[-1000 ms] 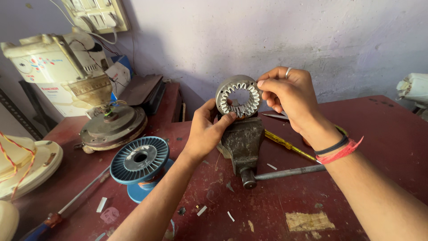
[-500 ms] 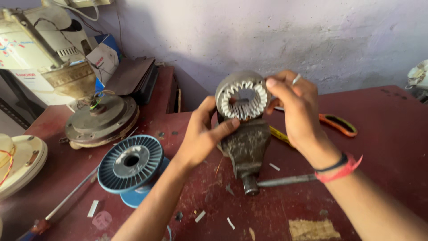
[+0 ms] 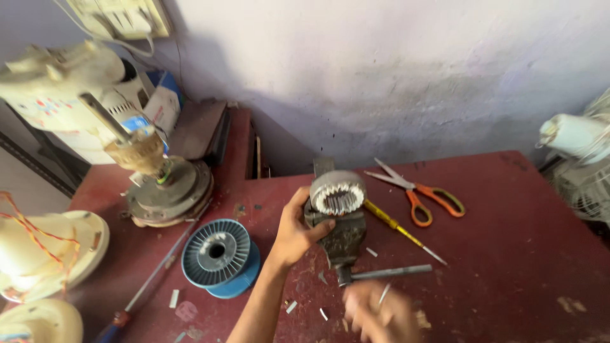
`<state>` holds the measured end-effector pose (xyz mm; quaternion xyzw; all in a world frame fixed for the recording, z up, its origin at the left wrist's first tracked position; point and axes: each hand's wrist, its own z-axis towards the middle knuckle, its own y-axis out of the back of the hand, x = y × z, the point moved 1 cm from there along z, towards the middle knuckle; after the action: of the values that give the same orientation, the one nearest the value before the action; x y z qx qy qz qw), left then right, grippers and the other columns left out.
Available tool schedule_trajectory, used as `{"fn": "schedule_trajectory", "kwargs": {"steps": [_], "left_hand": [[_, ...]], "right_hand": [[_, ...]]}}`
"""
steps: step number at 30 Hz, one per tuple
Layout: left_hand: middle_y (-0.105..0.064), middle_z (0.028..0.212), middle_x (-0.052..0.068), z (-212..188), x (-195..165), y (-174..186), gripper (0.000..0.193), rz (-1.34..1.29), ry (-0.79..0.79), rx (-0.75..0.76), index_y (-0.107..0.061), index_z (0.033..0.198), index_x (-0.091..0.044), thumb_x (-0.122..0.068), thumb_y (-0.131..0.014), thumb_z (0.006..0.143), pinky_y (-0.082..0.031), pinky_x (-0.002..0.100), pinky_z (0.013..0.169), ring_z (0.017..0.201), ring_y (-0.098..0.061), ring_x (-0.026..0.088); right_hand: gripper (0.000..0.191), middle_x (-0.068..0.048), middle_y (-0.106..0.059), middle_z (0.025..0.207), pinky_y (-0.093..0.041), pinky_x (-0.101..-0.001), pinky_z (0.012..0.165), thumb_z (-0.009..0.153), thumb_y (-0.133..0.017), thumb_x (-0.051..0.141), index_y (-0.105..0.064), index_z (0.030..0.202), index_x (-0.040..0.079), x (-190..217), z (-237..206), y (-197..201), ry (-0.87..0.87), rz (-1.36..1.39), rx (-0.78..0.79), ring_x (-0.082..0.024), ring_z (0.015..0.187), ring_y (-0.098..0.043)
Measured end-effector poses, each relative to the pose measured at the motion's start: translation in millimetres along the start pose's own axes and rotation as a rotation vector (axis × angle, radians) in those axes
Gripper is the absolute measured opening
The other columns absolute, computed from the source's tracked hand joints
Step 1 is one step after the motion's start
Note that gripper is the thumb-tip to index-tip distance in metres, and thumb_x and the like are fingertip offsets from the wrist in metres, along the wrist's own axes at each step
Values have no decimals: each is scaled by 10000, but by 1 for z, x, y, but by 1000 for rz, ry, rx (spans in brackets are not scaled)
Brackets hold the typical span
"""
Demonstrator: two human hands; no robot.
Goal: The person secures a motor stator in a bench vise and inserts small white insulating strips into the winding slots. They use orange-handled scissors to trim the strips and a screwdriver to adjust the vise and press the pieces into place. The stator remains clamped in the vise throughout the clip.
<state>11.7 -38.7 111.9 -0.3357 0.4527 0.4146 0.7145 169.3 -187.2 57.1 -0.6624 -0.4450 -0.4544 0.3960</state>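
A: While the left hand (image 3: 295,232) wraps its fingers around the side of the motor stator (image 3: 337,192), where does that ring actually sit?

B: On top of the small bench vise (image 3: 342,238), near the middle of the red counter (image 3: 508,254). The toothed bore faces up toward the camera, and the thumb presses at the ring's lower left edge.

A: And the right hand (image 3: 381,317)?

B: Low in the view, just below the vise's handle bar (image 3: 391,272). It is motion-blurred, so I cannot tell whether it is clenched or loose; it seems to hold nothing.

A: What crowds the stator?

B: To its right, a yellow-handled screwdriver (image 3: 397,230) lies slanted, its handle end touching or nearly touching the vise. Beyond it, orange-handled scissors (image 3: 419,190) lie apart. To the left, a blue wire spool (image 3: 219,257) stands near the left wrist.

A: Any free room?

B: The counter's right half is bare out to its right edge, where a white fan (image 3: 584,152) stands. The back edge meets the wall just behind the vise. Farther left, a fan motor (image 3: 162,184) and cream fan housings (image 3: 44,254) fill the lower side counter.
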Motion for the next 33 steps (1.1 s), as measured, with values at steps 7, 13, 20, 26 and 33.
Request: {"fn": "schedule_trajectory", "kwargs": {"steps": [7,13,20,26,33], "left_hand": [[-685,1265,76,0,-56,-19,657,-73,122,-21,-568,1366,-16,75,-798,757,-517,318,1050,1186,-646,152],[-753,1101,83,-11,-60,-31,454,87,124,-153,-654,1259,9,12,-786,825,-571,316,935,1013,-700,148],[-775,1048,111,-17,-74,-39,489,330,68,-208,-621,1239,10,-43,-795,784,-573,319,894,976,-725,161],[-768,1035,143,-14,-75,-34,446,406,57,-174,-618,1202,13,-72,-783,796,-576,342,890,965,-742,196],[-717,1116,131,-12,-66,-14,461,209,103,25,-574,1272,11,-50,-726,842,-519,343,966,1063,-639,182]], "right_hand": [[325,-106,-751,772,-496,-302,476,841,-700,278,-748,989,-7,4,-36,-7,-378,-24,122,-153,621,-668],[407,-119,-761,780,-525,-327,479,836,-694,365,-760,952,-21,11,-49,0,-229,-159,253,-176,631,-697],[371,-134,-756,795,-543,-288,478,894,-698,305,-716,1003,-49,42,-23,-26,-90,79,161,-166,639,-703],[297,-124,-781,784,-482,-252,412,858,-719,178,-762,1037,-55,53,-9,-53,8,20,121,-127,541,-665],[253,-75,-752,650,-462,-245,395,877,-740,229,-783,870,-20,61,-5,-65,93,-159,26,-119,450,-636]]}}
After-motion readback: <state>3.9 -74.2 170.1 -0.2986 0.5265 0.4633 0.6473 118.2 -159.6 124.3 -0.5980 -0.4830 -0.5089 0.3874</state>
